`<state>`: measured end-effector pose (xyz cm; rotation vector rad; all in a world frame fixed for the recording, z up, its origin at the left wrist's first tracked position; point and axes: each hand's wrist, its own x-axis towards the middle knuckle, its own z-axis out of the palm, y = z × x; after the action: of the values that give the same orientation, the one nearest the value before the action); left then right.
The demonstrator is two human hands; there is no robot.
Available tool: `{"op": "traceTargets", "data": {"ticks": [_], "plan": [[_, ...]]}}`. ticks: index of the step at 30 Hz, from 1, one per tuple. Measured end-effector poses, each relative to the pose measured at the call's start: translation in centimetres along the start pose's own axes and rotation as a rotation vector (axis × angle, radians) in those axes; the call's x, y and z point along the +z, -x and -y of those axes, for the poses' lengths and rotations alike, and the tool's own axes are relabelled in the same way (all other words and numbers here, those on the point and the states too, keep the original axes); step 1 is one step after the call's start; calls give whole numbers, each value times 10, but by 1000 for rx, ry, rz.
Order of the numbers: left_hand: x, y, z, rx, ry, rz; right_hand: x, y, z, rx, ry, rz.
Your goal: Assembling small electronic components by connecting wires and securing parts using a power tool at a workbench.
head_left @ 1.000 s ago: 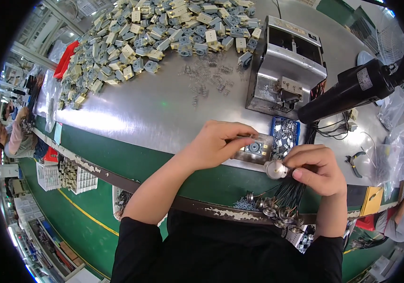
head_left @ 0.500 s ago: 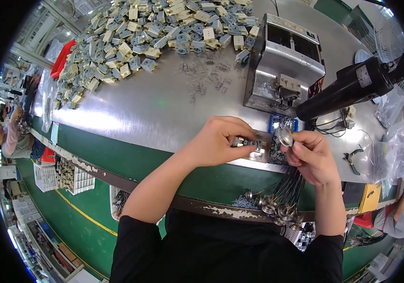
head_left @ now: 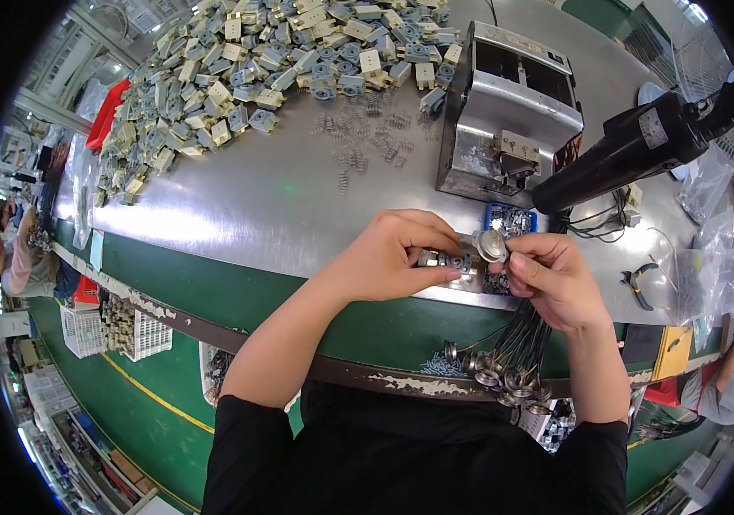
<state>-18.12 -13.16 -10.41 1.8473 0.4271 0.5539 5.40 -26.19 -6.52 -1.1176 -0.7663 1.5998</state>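
Observation:
My left hand [head_left: 401, 257] is closed on a small grey plastic-and-metal part [head_left: 446, 260], gripped between thumb and fingers over the near edge of the steel bench. Just right of it, my right hand [head_left: 555, 279] pinches a round silver metal disc [head_left: 492, 246] by its edge, tilted, close to the grey part. Whether the two pieces touch, I cannot tell. Below my right hand hangs a bundle of dark wires [head_left: 521, 330], with several similar round metal discs [head_left: 504, 378] lying at their ends. Behind the disc stands a blue tray [head_left: 511, 220] of small metal pieces.
A large heap of grey and cream plastic parts [head_left: 298, 56] covers the back left. Loose springs [head_left: 362, 137] lie nearer. A metal machine [head_left: 513, 112] and a black cylinder [head_left: 624, 159] stand at right. Pliers [head_left: 640, 285] rest farther right. Small screws [head_left: 444, 366] lie near the front edge.
My right hand has moved left, bringing the round metal disc closer to the grey part. My left hand keeps its hold and has barely shifted.

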Motion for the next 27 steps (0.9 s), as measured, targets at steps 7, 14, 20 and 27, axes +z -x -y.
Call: {"op": "traceTargets", "data": {"ticks": [7, 14, 20, 27], "plan": [[-3, 1, -11, -31, -15, -27, 9, -1, 3, 35, 132, -69], [2, -7, -3, 302, -142, -189, 28, -7, 5, -4, 349, -108], [6, -3, -8, 173, -61, -104, 28, -6, -1, -184, 596, -221], [14, 0, 1, 234, -157, -89, 28, -6, -8, -319, 905, -297]]}}
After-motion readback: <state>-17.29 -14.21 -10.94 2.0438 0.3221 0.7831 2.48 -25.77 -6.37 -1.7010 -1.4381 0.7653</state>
